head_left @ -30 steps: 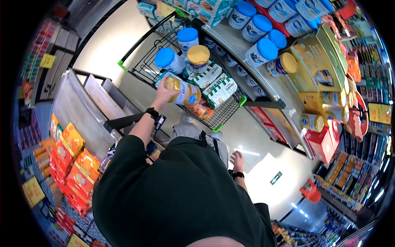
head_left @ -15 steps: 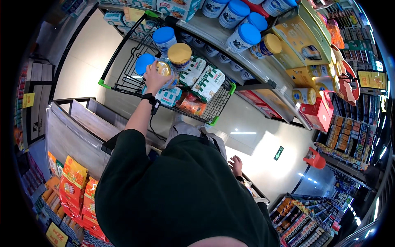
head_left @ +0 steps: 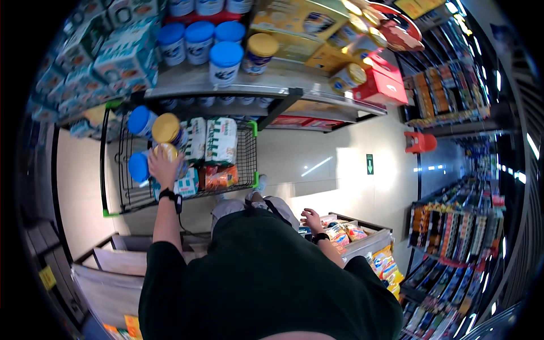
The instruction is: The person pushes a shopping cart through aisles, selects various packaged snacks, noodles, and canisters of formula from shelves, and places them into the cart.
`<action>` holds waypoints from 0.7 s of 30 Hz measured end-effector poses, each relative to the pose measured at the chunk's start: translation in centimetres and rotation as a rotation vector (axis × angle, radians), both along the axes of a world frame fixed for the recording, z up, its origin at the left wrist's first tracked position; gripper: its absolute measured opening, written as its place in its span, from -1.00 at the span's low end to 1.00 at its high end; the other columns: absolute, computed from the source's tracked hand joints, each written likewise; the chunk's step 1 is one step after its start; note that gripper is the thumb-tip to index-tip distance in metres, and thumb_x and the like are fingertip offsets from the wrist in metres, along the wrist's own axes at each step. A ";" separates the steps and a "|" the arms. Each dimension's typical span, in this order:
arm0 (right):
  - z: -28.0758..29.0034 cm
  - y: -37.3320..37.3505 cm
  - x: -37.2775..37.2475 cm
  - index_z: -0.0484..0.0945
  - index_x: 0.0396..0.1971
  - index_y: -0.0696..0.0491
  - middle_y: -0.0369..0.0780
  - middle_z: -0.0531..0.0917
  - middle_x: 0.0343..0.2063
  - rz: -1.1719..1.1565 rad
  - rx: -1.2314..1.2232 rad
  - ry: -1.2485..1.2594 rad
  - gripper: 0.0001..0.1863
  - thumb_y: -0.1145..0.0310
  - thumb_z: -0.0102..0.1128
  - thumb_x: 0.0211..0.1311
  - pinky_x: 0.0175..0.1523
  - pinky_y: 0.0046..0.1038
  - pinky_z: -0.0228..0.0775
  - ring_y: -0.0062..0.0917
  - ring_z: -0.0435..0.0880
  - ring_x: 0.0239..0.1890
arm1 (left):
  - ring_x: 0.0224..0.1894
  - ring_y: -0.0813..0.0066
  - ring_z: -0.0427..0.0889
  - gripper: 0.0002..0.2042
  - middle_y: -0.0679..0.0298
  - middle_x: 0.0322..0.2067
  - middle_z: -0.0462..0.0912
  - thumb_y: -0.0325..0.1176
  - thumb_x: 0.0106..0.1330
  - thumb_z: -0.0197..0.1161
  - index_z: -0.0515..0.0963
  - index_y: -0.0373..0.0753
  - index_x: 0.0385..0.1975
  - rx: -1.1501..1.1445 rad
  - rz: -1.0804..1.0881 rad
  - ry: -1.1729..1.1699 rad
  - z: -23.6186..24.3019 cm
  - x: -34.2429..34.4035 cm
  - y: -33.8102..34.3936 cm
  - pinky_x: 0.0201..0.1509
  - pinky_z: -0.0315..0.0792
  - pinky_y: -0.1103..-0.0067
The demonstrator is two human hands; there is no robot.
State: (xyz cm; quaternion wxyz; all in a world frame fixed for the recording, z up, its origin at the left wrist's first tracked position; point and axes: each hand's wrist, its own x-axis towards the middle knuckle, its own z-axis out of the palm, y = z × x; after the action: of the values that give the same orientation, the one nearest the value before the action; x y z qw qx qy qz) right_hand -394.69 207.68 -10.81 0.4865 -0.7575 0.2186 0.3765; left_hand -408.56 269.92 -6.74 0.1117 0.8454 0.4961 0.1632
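In the shopping cart (head_left: 247, 156), my left hand (head_left: 162, 169) is closed over the top of a gold-lidded can (head_left: 169, 149). The can's lower part is mostly hidden by my hand. Beside it stand a blue-lidded can (head_left: 137, 167), a second blue-lidded can (head_left: 140, 120) and another gold-lidded can (head_left: 166, 128). White-and-green packages (head_left: 220, 141), an orange bag (head_left: 220, 177) and a teal package (head_left: 187, 182) also lie in the cart. My right hand (head_left: 310, 220) hangs at my side, fingers apart, holding nothing.
Ahead, a shelf (head_left: 249, 79) carries blue-lidded cans (head_left: 225, 62), a gold-lidded can (head_left: 260, 54), and teal boxes (head_left: 127, 54). A red box (head_left: 381, 85) sits farther right. Behind me are a grey wooden bin (head_left: 122, 260) and a bin of snack bags (head_left: 354, 231). A red stool (head_left: 420, 142) stands right.
My view has swung right, so the cart now appears lower and farther left. My left hand stays on the gold-lidded can. My right forearm has come more into view.
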 end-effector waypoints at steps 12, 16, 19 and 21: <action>-0.8 -1.3 -2.1 0.48 0.22 0.08 -0.25 0.70 -0.14 -0.063 0.007 0.004 -0.54 0.33 0.22 0.35 -0.37 -0.56 0.48 -0.62 0.67 -0.39 | 0.53 0.03 0.10 -0.21 0.07 0.49 0.19 0.01 0.11 0.50 0.43 -0.11 0.37 -0.026 -0.127 -0.006 0.3 0.0 -3.9 0.48 0.14 0.09; -0.9 -1.2 -2.0 0.47 0.23 0.08 -0.24 0.69 -0.13 -0.042 0.002 -0.009 -0.54 0.34 0.21 0.35 -0.37 -0.56 0.48 -0.61 0.67 -0.37 | 0.55 0.05 0.05 -0.22 0.08 0.51 0.16 -0.02 0.11 0.50 0.42 -0.10 0.37 -0.064 -0.101 0.027 0.6 -0.2 -4.1 0.48 0.07 0.04; -1.0 -1.5 -2.7 0.54 0.21 0.04 -0.22 0.71 -0.15 -0.049 -0.001 -0.031 -0.51 0.24 0.26 0.28 -0.33 -0.48 0.49 -0.54 0.69 -0.32 | 0.56 0.06 0.03 -0.24 0.08 0.51 0.16 -0.06 0.11 0.50 0.42 -0.09 0.37 -0.050 -0.141 -0.030 -0.1 -0.8 -4.2 0.49 0.04 0.05; -1.1 -1.3 -2.9 0.49 0.22 0.08 -0.24 0.71 -0.15 -0.038 -0.004 -0.016 -0.54 0.31 0.22 0.34 -0.41 -0.57 0.47 -0.60 0.69 -0.39 | 0.56 0.04 0.04 -0.24 0.07 0.50 0.17 -0.10 0.10 0.51 0.42 -0.11 0.36 -0.049 -0.134 -0.059 0.0 -1.2 -4.9 0.48 0.05 0.05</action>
State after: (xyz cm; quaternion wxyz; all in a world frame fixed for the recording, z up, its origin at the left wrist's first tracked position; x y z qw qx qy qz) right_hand -397.58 206.35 -11.87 0.4939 -0.7571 0.2298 0.3606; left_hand -409.73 264.99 -6.72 0.1574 0.8686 0.4389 0.1679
